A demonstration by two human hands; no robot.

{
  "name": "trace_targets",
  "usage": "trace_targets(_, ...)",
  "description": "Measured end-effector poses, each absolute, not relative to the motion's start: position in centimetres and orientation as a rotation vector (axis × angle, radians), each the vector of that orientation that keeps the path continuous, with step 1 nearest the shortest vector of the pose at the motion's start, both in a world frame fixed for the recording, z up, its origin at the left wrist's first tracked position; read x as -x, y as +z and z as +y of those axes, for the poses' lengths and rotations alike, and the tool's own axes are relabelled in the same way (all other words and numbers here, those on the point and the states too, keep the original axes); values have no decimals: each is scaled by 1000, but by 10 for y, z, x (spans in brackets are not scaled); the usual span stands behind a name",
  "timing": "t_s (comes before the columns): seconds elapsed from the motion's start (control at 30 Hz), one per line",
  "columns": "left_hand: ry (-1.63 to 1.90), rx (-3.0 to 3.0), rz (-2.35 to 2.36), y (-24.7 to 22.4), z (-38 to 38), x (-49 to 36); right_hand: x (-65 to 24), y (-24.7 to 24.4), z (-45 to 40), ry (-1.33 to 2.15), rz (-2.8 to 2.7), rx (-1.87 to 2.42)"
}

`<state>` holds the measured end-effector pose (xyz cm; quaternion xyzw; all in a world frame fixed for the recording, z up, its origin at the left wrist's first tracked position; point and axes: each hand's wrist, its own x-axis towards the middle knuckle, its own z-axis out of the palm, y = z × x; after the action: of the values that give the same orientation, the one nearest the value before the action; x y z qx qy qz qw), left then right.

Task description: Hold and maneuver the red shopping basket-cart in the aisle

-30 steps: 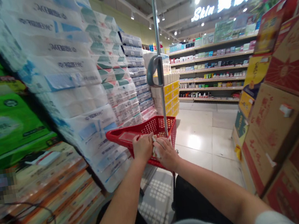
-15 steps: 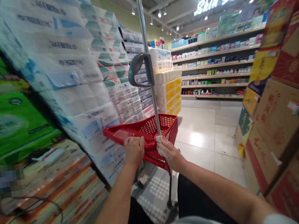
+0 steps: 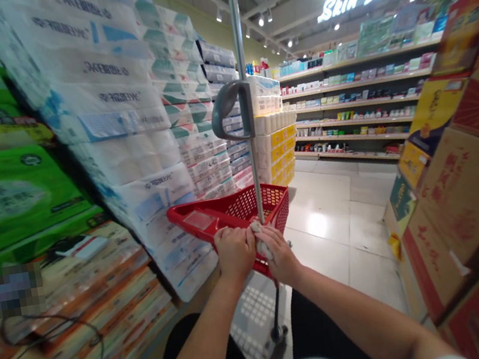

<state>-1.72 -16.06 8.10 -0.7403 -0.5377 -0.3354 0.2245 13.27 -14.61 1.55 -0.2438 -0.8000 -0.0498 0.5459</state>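
A red plastic shopping cart [image 3: 188, 215] with a perforated basket stands before me, a metal pole with a grey loop handle [image 3: 233, 111] rising from it. My left hand [image 3: 235, 253] is closed around the cart's red push bar, its fingers curled over the top. Right beside it, my right hand [image 3: 281, 255] presses a crumpled white cloth [image 3: 262, 244] against the bar near the foot of the pole. The two hands nearly touch. My palms and the part of the bar under them are hidden.
Tall stacks of wrapped tissue packs [image 3: 112, 96] and green packs [image 3: 3, 180] rise on the left. Cardboard cartons [image 3: 452, 200] line the right side. Shelves of small goods [image 3: 355, 103] stand at the back beyond the tiled floor [image 3: 329, 201]. A black cable [image 3: 96, 336] hangs at lower left.
My left hand has slid right along the bar, up to my right hand. The right hand has stayed by the pole with the cloth. The view has shifted slightly.
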Motion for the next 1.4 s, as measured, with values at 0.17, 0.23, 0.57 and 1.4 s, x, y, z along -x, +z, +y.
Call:
trace_targets(0.17, -981, 2085, -1428, 76, -166, -6, -149, 6, -134, -185, -1837, 651)
trace_targets(0.23, -995, 2107, -1413, 75, -164, -13, -157, 5, -131, -186, -1813, 675)
trace_targets(0.57, -1043, 2189, -1324, 76, -131, -20, -180, 13, -116, -83, -1803, 702)
trace_targets(1.4, -1371, 2302, -1333, 68, -60, 35, -185, -3, -65, -61, -1933, 863)
